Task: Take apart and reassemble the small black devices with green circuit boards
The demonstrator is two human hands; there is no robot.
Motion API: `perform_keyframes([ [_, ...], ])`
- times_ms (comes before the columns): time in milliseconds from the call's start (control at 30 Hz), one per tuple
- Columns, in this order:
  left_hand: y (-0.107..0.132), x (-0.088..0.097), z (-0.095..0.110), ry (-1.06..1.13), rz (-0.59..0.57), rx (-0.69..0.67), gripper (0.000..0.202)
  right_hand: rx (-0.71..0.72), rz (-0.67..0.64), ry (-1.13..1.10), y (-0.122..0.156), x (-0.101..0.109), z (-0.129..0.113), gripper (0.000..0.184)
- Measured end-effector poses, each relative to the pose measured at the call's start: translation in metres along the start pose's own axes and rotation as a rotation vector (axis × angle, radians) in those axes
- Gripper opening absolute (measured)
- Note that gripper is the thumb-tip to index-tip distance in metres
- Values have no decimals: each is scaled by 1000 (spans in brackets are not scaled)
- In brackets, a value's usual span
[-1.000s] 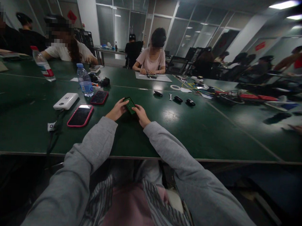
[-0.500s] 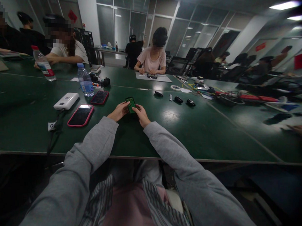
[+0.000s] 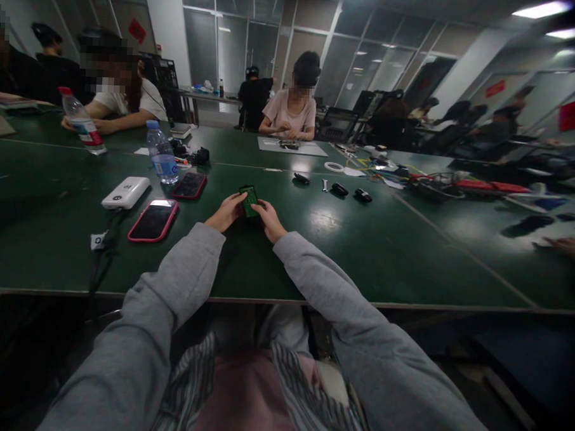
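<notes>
A small flat green board with a dark rim is held in front of me, tilted, just over the green table. Small pale marks dot its face, too fine to read. My left hand grips its left side, thumb on the face. On the opposite side my right hand pinches the lower right edge, with its thumb also on the face. The other fingers of both hands are mostly hidden behind the board.
To the left lie a red-edged phone, a second phone, a white power bank and a water bottle. Ahead on the right are a small wrench and black pieces. Across the table sits a person.
My hands and the board stay almost still. The person across has raised one hand slightly off the work mat.
</notes>
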State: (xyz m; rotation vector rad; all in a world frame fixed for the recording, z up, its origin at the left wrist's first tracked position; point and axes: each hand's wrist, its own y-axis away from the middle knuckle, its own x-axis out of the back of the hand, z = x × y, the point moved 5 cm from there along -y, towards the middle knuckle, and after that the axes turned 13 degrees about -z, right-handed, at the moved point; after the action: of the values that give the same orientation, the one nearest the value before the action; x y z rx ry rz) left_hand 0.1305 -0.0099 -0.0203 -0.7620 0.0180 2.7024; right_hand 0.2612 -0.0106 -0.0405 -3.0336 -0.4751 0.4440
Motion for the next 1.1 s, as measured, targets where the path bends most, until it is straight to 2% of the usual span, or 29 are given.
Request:
perform_keyframes([
  [500,2,2,3,-6,40,-24,19,-17,2,27,2,-1,-3,50],
  [733,2,2,1,-5,44,-4,21,45,47,121,1,1,-5,51],
  [867,-1,4,-5,9,46,32,32,141,188,347,6,10,-17,57],
  [967,-2,-1,-11,-4,36,53,35,257,307,577,16,11,-31,63],
  [1033,-2,-8,-14,-1,17,45,37,340,313,731,23,3,-39,63],
  [1100,-2,-15,-18,26,-25,33,42,396,245,897,27,-13,-42,62],
])
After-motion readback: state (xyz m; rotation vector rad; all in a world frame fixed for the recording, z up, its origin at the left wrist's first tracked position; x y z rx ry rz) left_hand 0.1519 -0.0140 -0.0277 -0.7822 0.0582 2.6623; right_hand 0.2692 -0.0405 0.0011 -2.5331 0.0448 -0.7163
